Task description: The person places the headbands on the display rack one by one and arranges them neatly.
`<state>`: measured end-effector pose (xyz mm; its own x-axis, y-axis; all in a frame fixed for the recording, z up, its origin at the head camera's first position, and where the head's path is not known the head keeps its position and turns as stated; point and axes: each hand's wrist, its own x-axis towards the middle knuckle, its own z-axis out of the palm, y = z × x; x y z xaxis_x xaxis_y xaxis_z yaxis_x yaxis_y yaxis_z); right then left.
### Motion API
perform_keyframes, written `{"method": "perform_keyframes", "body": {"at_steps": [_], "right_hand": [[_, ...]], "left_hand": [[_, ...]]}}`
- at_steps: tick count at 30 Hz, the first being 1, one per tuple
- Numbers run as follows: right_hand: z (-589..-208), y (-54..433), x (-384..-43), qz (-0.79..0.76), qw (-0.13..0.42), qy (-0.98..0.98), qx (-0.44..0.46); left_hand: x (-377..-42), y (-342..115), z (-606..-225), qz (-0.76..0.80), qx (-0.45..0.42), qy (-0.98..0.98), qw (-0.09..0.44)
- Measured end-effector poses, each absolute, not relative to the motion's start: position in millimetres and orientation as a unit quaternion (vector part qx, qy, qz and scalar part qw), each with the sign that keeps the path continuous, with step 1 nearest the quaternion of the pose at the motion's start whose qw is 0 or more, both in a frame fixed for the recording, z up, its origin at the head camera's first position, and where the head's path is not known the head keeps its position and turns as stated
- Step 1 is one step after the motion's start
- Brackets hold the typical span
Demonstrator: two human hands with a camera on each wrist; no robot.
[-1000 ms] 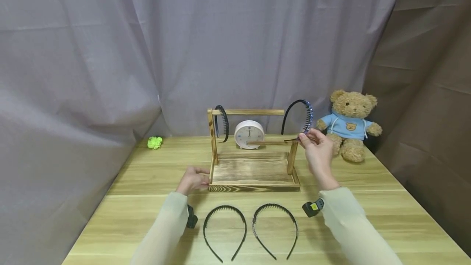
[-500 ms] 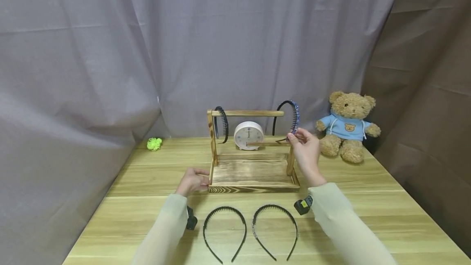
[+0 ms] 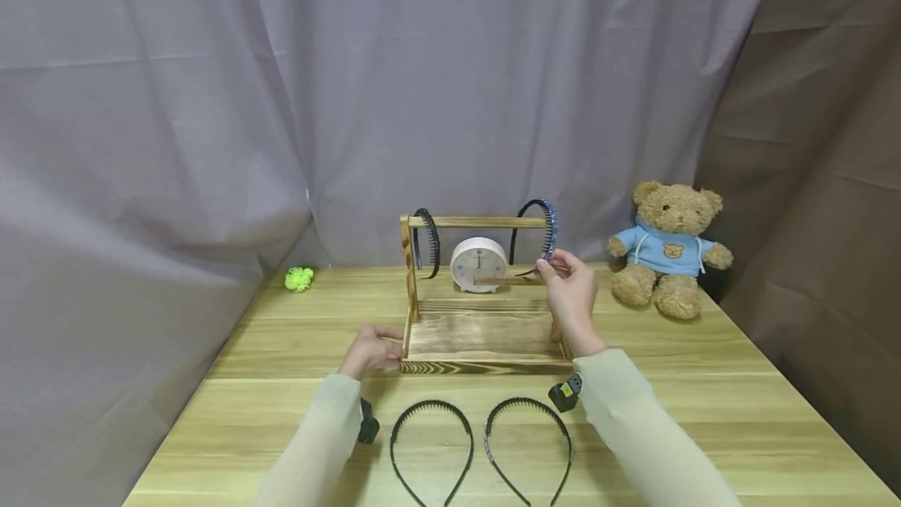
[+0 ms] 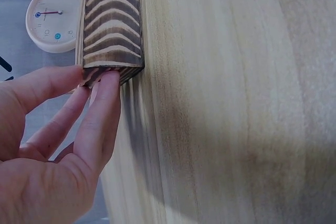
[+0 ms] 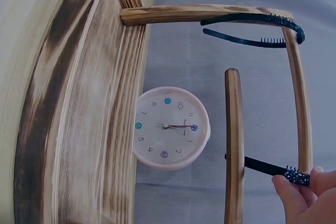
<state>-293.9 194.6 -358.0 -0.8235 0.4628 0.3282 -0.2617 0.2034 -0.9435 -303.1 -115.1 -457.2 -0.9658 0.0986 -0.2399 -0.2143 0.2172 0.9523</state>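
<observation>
My right hand [image 3: 572, 294] pinches a black toothed headband with blue sparkles [image 3: 551, 229] near one end. Its arch stands upright at the free right end of the wooden rack's upper bar [image 3: 486, 222]; I cannot tell whether it touches the bar. A second dark headband [image 3: 432, 241] hangs at that bar's left end. My left hand [image 3: 371, 350] holds the front left corner of the rack's tray [image 4: 113, 30], thumb at its edge and fingers against its end. Two more toothed headbands, one on the left [image 3: 432, 405] and one on the right [image 3: 522, 402], lie before the rack.
A white round clock [image 3: 479, 263] stands behind the rack, partly covered by its lower bar [image 5: 233, 129]. At the right back sits a teddy bear [image 3: 672, 249] in a blue top. A bright green tangled object [image 3: 299, 279] lies at the left back, near grey curtains [image 3: 422, 100].
My right hand has moved left with the blue headband, bringing its arch from beyond the upper bar's right end to around that end. The left hand stays at the tray corner.
</observation>
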Motion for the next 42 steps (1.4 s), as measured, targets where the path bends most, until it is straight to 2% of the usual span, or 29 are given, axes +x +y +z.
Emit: {"method": "perform_keyframes", "body": {"at_steps": [20,30,42], "right_hand": [[-361,170,-301,0.634,0.267,-0.723,-0.064],[-363,161,-301,0.583,0.252,-0.770,-0.070],[-360,140,-305,0.643,0.238,-0.727,-0.037]], "left_hand": [[-305,-114,-460,0.623,-0.044,0.771,0.125],[-304,-114,-459,0.628,-0.047,0.767,0.122],[-304,-116,-459,0.630,-0.047,0.765,0.126]]}}
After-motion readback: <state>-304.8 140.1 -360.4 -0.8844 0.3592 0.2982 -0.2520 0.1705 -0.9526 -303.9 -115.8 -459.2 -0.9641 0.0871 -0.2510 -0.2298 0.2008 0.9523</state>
